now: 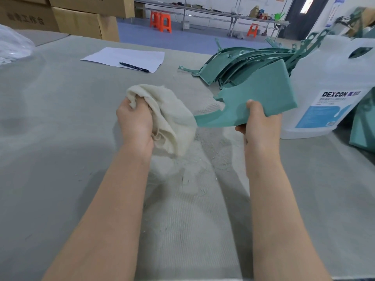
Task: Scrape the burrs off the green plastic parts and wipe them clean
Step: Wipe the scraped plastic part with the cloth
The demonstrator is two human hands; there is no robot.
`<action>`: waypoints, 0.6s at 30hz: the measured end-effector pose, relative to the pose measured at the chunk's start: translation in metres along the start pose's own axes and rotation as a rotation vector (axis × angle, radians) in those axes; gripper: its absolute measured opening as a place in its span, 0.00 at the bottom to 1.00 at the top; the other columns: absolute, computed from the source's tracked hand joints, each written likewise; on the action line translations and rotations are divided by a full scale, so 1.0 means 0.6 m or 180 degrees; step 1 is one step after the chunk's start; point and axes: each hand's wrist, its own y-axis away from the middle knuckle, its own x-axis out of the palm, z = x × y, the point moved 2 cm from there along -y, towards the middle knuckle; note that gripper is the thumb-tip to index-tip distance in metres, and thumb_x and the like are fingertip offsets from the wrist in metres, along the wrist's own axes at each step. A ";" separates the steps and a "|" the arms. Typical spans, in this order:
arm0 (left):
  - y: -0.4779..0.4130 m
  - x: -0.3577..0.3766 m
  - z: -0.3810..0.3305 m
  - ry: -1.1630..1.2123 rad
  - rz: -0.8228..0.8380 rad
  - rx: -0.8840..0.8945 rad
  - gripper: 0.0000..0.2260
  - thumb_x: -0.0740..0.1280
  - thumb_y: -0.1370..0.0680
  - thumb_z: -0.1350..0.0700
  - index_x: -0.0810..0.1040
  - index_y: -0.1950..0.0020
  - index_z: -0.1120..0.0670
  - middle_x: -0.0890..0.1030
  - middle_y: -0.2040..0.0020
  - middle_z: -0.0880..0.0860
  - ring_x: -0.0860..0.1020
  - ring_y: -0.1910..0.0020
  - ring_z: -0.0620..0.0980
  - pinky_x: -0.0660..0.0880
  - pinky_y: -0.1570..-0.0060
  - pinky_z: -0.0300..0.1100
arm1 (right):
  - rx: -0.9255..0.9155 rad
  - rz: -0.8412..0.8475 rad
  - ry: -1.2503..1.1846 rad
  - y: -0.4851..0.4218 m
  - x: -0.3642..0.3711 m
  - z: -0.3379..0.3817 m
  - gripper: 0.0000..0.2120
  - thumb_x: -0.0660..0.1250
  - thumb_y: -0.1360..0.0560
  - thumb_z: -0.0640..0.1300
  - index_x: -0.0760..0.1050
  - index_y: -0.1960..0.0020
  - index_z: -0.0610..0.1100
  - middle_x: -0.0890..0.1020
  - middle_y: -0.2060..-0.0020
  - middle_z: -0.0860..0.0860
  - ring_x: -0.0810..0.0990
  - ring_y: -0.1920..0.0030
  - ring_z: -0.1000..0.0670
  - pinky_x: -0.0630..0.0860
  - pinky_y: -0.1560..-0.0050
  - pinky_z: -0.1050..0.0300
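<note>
My right hand [260,122] grips a green plastic part [261,96] by its near edge, thumb on top, and holds it tilted above the table. My left hand [135,122] grips a bunched cream cloth [170,118], which hangs just left of the part's curved lower tip. A pile of more green plastic parts [243,59] lies behind, to the right. Fine scrapings and fibres [194,165] are scattered on the grey table surface [60,138] below my hands.
A large translucent DEXCON jug [332,88] stands at the right, with further green parts [363,126] beyond it. A white paper sheet [125,57] with a black pen [134,67] lies at the back centre. Cardboard boxes [81,19] stand far left, and a clear plastic bag [12,45].
</note>
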 end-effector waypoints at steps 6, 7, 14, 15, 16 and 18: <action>-0.001 -0.004 0.002 0.0647 0.0031 -0.0644 0.10 0.57 0.17 0.55 0.77 0.49 0.55 0.80 0.55 0.53 0.79 0.58 0.52 0.78 0.57 0.45 | -0.0269 0.0204 0.0136 0.007 0.009 0.003 0.12 0.62 0.22 0.39 0.71 0.59 0.54 0.79 0.71 0.66 0.77 0.70 0.65 0.73 0.73 0.66; -0.001 -0.003 0.004 0.0702 0.0127 -0.0730 0.09 0.57 0.17 0.54 0.76 0.48 0.53 0.79 0.56 0.51 0.79 0.59 0.51 0.78 0.63 0.41 | -0.0272 0.0195 0.0118 0.007 0.009 0.003 0.11 0.62 0.22 0.40 0.71 0.58 0.54 0.79 0.69 0.64 0.77 0.69 0.65 0.73 0.72 0.66; 0.008 0.011 -0.005 0.0384 0.0206 -0.0028 0.10 0.60 0.20 0.64 0.70 0.39 0.62 0.77 0.50 0.56 0.77 0.55 0.51 0.76 0.52 0.46 | -0.0113 0.0180 -0.0110 0.013 0.017 -0.002 0.10 0.62 0.20 0.41 0.72 0.56 0.54 0.79 0.63 0.61 0.78 0.68 0.64 0.75 0.69 0.64; 0.006 0.009 -0.006 0.0348 0.0132 0.0092 0.06 0.60 0.20 0.64 0.71 0.44 0.60 0.76 0.52 0.55 0.76 0.55 0.50 0.76 0.51 0.46 | -0.0117 0.0211 -0.0117 0.014 0.018 -0.001 0.10 0.62 0.20 0.41 0.72 0.56 0.54 0.79 0.63 0.61 0.78 0.68 0.64 0.75 0.69 0.64; 0.006 0.005 -0.008 0.0343 0.0010 0.0196 0.04 0.59 0.20 0.65 0.72 0.49 0.58 0.77 0.53 0.54 0.76 0.56 0.50 0.77 0.50 0.47 | -0.0127 0.0247 -0.0121 0.015 0.019 0.000 0.10 0.62 0.20 0.40 0.73 0.56 0.54 0.79 0.65 0.62 0.78 0.68 0.65 0.75 0.70 0.64; 0.002 -0.004 -0.009 0.0373 -0.0244 0.0309 0.09 0.58 0.20 0.65 0.73 0.55 0.55 0.77 0.54 0.54 0.76 0.55 0.51 0.76 0.45 0.51 | -0.0138 0.0317 -0.0125 0.017 0.021 0.002 0.10 0.62 0.20 0.40 0.72 0.56 0.54 0.79 0.68 0.64 0.77 0.69 0.65 0.75 0.70 0.65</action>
